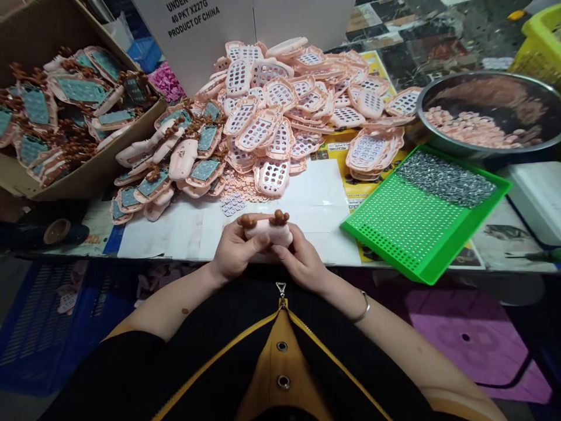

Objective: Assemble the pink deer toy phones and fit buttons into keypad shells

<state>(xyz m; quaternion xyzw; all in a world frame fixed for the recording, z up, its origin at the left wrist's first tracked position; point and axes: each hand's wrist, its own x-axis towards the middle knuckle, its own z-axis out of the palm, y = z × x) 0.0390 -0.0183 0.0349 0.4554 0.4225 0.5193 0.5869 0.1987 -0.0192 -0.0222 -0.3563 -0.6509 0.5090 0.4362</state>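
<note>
Both hands grip a pink toy phone shell with two brown antler-like knobs, close to my body at the table's front edge. My left hand wraps round its left end, thumb on top. Round the right end, my right hand is closed, with its thumb bent at the lower edge. The underside of the shell is hidden by the fingers. Just beyond lie a small lilac keypad piece, a scatter of tiny pink parts and a pink cover with button holes.
A heap of pink covers fills the table's middle. Antlered shells with green boards lie left, and more fill a cardboard box. On the right are a green tray with screws and a steel bowl.
</note>
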